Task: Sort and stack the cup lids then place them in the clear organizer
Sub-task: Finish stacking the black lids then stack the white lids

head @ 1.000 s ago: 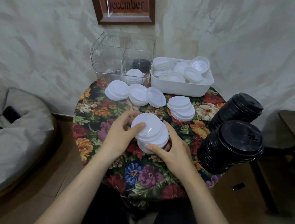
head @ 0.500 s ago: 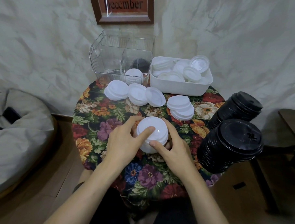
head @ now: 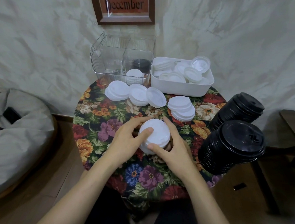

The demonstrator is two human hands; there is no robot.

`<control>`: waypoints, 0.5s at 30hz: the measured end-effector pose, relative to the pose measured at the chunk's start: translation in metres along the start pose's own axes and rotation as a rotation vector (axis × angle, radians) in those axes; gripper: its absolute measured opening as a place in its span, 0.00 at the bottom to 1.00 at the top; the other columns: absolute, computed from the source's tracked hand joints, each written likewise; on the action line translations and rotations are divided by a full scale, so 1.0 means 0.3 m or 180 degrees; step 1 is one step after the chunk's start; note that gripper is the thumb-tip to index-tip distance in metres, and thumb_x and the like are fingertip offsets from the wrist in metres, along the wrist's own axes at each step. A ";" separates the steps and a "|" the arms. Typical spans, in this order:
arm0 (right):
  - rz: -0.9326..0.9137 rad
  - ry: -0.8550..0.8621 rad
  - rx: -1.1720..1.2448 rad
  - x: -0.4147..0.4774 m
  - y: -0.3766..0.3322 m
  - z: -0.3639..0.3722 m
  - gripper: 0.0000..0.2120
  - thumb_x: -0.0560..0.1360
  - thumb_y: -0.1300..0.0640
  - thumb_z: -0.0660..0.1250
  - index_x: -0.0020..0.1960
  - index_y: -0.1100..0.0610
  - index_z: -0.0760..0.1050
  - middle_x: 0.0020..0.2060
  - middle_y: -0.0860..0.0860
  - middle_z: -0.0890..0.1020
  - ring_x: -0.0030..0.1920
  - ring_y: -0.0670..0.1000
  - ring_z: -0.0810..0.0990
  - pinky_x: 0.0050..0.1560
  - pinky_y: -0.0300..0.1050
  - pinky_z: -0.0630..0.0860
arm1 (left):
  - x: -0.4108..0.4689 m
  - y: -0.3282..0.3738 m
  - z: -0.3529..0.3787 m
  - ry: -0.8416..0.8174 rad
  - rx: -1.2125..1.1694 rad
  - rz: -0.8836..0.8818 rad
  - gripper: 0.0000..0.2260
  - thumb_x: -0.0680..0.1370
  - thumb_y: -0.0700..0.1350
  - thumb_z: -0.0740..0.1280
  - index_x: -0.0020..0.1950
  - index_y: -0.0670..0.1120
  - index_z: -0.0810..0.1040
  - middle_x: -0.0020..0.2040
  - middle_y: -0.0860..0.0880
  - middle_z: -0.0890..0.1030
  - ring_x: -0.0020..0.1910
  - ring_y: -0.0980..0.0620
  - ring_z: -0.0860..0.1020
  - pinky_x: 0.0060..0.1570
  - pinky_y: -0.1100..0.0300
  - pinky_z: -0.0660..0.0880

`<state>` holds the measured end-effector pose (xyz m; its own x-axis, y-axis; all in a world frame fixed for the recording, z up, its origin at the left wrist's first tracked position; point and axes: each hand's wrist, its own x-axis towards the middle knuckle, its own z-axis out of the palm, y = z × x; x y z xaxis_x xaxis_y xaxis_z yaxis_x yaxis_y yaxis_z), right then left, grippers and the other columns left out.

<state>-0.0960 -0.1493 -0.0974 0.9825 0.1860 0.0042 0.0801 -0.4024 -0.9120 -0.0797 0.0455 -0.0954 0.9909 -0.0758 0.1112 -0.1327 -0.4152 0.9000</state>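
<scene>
Floral-cloth table (head: 109, 113), mid-table: left hand (head: 125, 141) and right hand (head: 173, 150) cup the white lid stack (head: 155, 137) by its rim, and thin slick plastic like that probably slides apart unless squeezed from both sides.

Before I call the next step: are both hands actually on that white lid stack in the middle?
Touching. The head view shows the left hand and right hand wrapped around the white lid stack, thumbs on its top.

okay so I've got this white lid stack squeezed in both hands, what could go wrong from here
The white lid stack looks slightly uneven between the left hand and right hand, so it may skew or spill when lifted. The black lid stacks lean at the table edge; a right-elbow bump might topple them.
</scene>
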 end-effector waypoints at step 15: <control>0.0054 -0.0032 -0.0223 -0.001 -0.009 -0.010 0.38 0.73 0.34 0.75 0.75 0.23 0.57 0.75 0.33 0.67 0.73 0.42 0.68 0.71 0.53 0.72 | 0.343 0.012 -0.028 0.0051 0.1971 0.0785 0.22 0.84 0.51 0.66 0.78 0.57 0.70 0.42 0.50 0.85 0.43 0.47 0.81 0.42 0.48 0.78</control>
<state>-0.0960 -0.1509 -0.0936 0.9822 0.1873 -0.0154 0.0753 -0.4674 -0.8808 0.0219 0.0438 -0.0773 0.9295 -0.2238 0.2933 -0.3390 -0.8317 0.4397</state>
